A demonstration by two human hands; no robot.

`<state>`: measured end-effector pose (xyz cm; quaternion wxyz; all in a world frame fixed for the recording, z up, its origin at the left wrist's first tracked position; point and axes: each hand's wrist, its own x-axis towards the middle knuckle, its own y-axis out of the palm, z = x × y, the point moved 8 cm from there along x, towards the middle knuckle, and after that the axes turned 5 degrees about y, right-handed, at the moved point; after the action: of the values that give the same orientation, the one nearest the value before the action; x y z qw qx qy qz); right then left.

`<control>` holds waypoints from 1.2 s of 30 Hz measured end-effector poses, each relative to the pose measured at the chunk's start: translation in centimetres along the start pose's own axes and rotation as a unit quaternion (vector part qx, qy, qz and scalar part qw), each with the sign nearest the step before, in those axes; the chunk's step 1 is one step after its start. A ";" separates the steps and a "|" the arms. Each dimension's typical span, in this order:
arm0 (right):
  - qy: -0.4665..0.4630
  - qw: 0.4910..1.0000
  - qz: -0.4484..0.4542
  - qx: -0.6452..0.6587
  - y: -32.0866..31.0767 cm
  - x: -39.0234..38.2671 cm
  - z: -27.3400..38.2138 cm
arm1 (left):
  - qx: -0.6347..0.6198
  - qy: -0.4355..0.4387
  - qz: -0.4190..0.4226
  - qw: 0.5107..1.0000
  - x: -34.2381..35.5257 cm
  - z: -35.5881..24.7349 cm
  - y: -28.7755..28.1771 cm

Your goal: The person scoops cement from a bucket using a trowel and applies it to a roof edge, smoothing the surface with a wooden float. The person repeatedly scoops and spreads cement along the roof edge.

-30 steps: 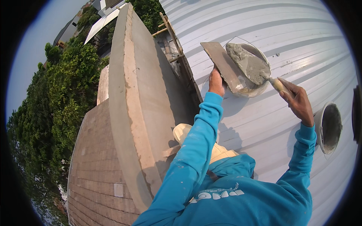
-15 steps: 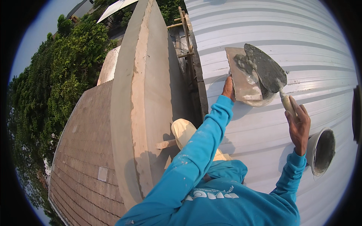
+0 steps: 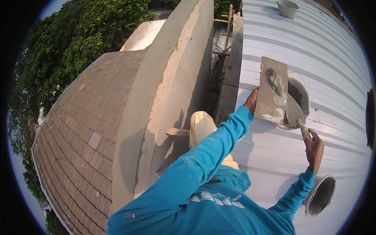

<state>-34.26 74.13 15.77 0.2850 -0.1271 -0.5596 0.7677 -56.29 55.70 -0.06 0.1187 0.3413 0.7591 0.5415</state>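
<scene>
My left hand grips a rectangular mortar board by its left edge, with a lump of wet grey mortar on its upper middle. Behind and right of the board, a round bucket lies on the metal roof. My right hand is closed on the handle of a trowel, whose mortar-coated blade is inside that bucket, partly hidden by the board.
Left of me runs a plastered wall with a wooden piece against it. Beyond are a tiled roof, trees and bamboo scaffolding. Another bucket is at lower right and a grey tub sits farther up the ribbed roof.
The trowel has moved off the board down into the bucket, leaving mortar on the board. My hands and the board appear farther right as the view has turned.
</scene>
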 end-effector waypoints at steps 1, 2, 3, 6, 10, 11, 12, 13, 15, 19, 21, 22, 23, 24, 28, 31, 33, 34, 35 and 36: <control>0.032 0.999 0.038 -0.012 0.7 1.0 0.8 | -0.004 0.018 0.006 1.000 -1.4 -1.9 1.6; 0.055 0.995 0.078 -0.027 1.3 1.8 2.0 | -0.006 0.044 0.010 0.999 -2.7 -3.9 2.3; 0.080 0.989 0.114 -0.051 1.9 1.9 3.0 | 0.004 0.057 0.010 0.998 -3.7 -4.8 2.4; 0.060 0.981 0.168 -0.073 4.9 4.0 2.3 | 0.136 0.155 -0.018 0.978 -7.9 -9.5 -0.6; -0.021 0.969 0.211 -0.128 8.8 6.9 1.2 | 0.412 0.301 -0.106 0.853 -16.3 -16.2 -5.7; -0.032 0.970 0.199 -0.137 9.4 8.0 -1.0 | 0.459 0.328 -0.132 0.815 -18.8 -17.4 -6.1; -0.050 0.971 0.186 -0.142 10.4 9.3 -1.7 | 0.467 0.326 -0.147 0.809 -22.0 -19.4 -5.2; -0.072 0.971 0.174 -0.144 11.4 10.0 -0.6 | 0.469 0.336 -0.196 0.793 -25.7 -20.9 -4.5; -0.123 0.972 0.141 -0.144 13.5 10.9 2.7 | 0.455 0.361 -0.326 0.746 -33.7 -23.2 -2.9; -0.279 0.952 0.114 -0.059 18.0 7.7 15.6 | 0.254 0.419 -0.423 0.762 -48.6 -24.2 -1.2; -0.368 0.913 0.172 0.020 21.3 2.9 22.6 | 0.253 0.449 -0.447 0.731 -54.7 -24.2 0.3; -0.392 0.890 0.225 0.065 22.7 -0.9 25.0 | 0.177 0.459 -0.450 0.745 -57.5 -24.2 2.1; -0.456 0.827 0.296 0.139 24.9 -5.3 29.6 | 0.093 0.493 -0.466 0.729 -61.8 -23.3 4.4; -0.433 0.819 0.357 0.124 26.0 -10.8 34.2 | 0.100 0.543 -0.480 0.682 -66.2 -22.0 6.0; -0.268 0.689 0.571 0.358 34.2 -21.4 41.0 | 0.104 0.652 -0.519 0.543 -80.6 -18.7 11.4; -0.127 0.683 0.573 0.435 36.2 -27.6 44.1 | 0.089 0.705 -0.565 0.419 -91.3 -14.4 15.4; -0.100 0.696 0.564 0.434 36.1 -30.8 45.4 | 0.080 0.723 -0.592 0.347 -97.5 -11.4 17.8; -0.083 0.702 0.556 0.437 36.1 -31.6 45.7 | 0.078 0.724 -0.606 0.320 -100.2 -10.5 18.9; -0.091 0.693 0.570 0.431 36.6 -32.0 46.1 | 0.077 0.725 -0.619 0.293 -102.8 -9.4 20.2; -0.097 0.686 0.582 0.425 37.3 -31.8 46.3 | 0.073 0.724 -0.631 0.269 -105.4 -8.4 21.2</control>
<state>-43.43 11.38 -7.14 -0.2518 -0.2171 -0.0115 0.9430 25.17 -14.89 2.35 -0.2005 -0.7708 0.5448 0.2623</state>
